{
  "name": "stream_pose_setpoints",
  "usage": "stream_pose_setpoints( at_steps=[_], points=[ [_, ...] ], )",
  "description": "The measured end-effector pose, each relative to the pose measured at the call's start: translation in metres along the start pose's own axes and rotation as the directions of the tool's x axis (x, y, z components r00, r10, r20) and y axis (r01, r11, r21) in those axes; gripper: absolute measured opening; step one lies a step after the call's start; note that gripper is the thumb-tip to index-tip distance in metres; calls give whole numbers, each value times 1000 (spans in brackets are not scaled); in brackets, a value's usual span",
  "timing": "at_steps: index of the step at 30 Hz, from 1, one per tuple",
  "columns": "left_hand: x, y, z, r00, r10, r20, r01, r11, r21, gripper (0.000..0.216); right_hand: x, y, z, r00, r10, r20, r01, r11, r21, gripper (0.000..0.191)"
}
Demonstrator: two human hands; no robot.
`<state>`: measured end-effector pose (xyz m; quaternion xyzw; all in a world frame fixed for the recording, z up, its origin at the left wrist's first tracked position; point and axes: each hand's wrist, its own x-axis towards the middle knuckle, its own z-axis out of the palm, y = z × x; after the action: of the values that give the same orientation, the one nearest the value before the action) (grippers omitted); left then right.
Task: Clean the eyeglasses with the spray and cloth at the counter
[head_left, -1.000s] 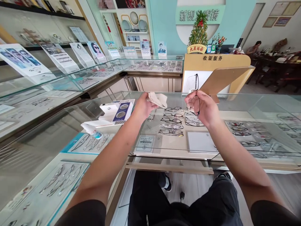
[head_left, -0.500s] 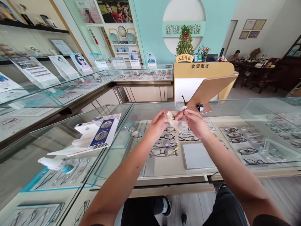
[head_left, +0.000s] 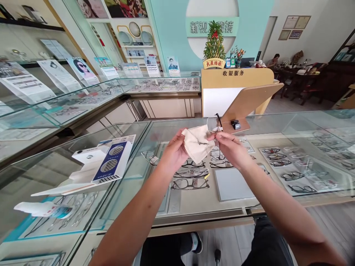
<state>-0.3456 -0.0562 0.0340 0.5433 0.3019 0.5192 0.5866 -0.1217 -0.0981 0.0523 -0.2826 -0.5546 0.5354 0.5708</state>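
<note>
Over the glass counter (head_left: 266,125), I see the person's left hand (head_left: 175,150) gripping a pale cloth (head_left: 197,143) that spreads across to the right thumb, while the right hand (head_left: 229,148) pinches a pair of glasses (head_left: 219,122). Off to the left, a bottle (head_left: 44,210) lies sideways near an opened box (head_left: 112,160).

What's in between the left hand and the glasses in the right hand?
A cream cloth with a zigzag edge is between the left hand and the glasses that the right hand holds, seen in the head view.
</note>
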Motion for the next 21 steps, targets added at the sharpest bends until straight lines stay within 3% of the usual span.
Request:
stream_pose_setpoints(
  at_steps=[3, 5, 10, 13, 21],
  points=[
    [-3, 8, 6, 999, -38, 2, 37, 973, -228, 35, 0, -1, 1, 997, -16, -70, 16, 1000, -4, 27],
    [-4, 12, 9, 993, -94, 66, 109, 947, -302, 34, 0, -3, 0, 995, -24, -100, 24, 1000, -7, 27],
    [-8, 10, 13, 963, -168, 209, 202, 967, -154, 60, -3, 0, -3, 999, 33, -35, -34, 999, -27, 25],
    [-12, 4, 16, 965, -172, 199, 190, 979, -75, 50, -4, 5, -1, 1000, 3, 10, -2, 998, -69, 24],
    [-17, 7, 25, 986, -54, 160, 85, 977, -197, 38, -2, 4, 0, 994, -106, -37, 102, 990, -97, 23]
  ],
)
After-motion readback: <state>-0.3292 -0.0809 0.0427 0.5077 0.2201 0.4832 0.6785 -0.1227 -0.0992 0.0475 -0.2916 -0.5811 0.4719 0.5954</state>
